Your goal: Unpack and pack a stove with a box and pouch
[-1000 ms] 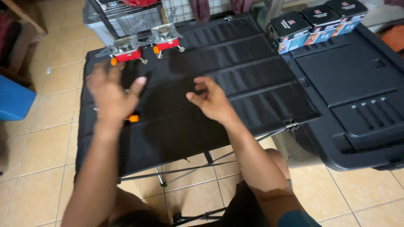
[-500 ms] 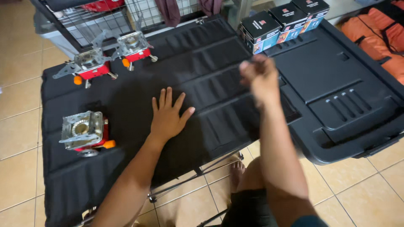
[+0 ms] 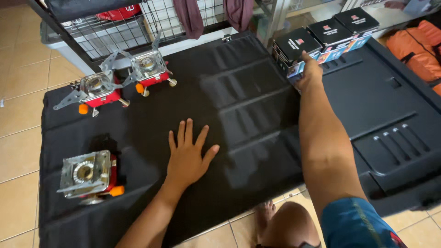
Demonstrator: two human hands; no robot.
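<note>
**Right hand reaches the boxes, left hand flat on the table**

Since half a second ago the right hand has travelled on from mid-table to the row of boxes, while the left hand has stayed pressed flat in place.

At far left a folded red-and-steel camping stove with an orange knob sits on the black fabric-covered folding table, well apart from either hand. Two more red stoves with unfolded metal arms stand at the table's back edge, before a wire rack. The left hand lies palm down mid-table, fingers spread, holding nothing. Nothing lies between it and the stoves.

Further right, the right hand touches the nearest black square cardboard box, first of three in a row; whether its fingers have closed on the box cannot be told. Beyond lies a large black plastic lid.
</note>
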